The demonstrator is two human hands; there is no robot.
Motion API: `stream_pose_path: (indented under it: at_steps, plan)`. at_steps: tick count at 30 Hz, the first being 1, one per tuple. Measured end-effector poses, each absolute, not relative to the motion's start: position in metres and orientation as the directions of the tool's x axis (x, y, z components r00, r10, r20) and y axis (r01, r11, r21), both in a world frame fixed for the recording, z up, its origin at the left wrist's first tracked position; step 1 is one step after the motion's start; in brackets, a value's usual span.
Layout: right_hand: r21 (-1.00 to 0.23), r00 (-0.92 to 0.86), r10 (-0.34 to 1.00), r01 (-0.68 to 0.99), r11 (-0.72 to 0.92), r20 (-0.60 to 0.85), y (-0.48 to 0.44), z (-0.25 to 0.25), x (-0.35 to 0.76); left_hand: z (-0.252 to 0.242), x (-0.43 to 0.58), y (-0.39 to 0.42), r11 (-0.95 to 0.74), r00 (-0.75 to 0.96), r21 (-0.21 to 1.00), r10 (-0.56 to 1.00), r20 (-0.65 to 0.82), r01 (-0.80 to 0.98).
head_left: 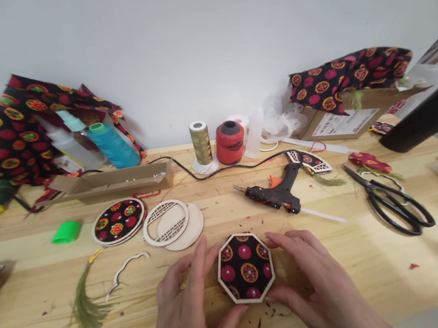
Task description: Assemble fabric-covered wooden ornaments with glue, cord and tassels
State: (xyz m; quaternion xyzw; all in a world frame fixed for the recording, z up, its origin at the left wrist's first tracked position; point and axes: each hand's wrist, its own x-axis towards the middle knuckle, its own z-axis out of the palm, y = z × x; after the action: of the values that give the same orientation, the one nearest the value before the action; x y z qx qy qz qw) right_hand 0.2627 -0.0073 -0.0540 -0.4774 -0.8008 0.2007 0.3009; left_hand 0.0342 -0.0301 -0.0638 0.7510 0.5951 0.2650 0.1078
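An octagonal piece (249, 272) with a pale wooden rim and black fabric patterned in red and orange circles sits between my hands, just above the table. My left hand (195, 302) holds its left side, thumb at the lower edge and fingers along the upper left. On the other side, my right hand (316, 282) grips the right edge with thumb and index finger. Small shiny beads dot the fabric. Behind it lie a black glue gun (274, 194), a round fabric piece (119, 221) and wooden rings (165, 223).
Black scissors (393, 202) lie at the right on the wooden table (389, 275). Thread spools (230, 142), a long cardboard tray (121, 183) and a fabric-topped box (337, 116) stand along the wall. A green tassel (86, 304) rests at left, near a bright green object (66, 232).
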Motion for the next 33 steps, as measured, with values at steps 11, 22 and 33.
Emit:
stream_pose_path:
  at_steps: [11, 22, 33]
  plan:
    - [-0.653, -0.372, 0.892, 0.614, 0.444, 0.257, -0.0050, -0.0505, 0.2657, -0.0633, 0.0314, -0.0292, -0.279, 0.167, 0.422, 0.945, 0.283, 0.863]
    - [-0.764, -0.348, 0.935, 0.583, 0.277, 0.073, -0.0034, -0.0455, 0.2692, -0.0611, 0.0331, -0.0321, -0.254, 0.148, 0.390, 0.948, 0.281, 0.885]
    - [-0.772, -0.374, 0.924, 0.563, 0.295, 0.080, -0.0075, -0.0502, 0.2709, -0.0639, 0.0313, -0.0323, -0.238, 0.135, 0.404, 0.954, 0.267, 0.883]
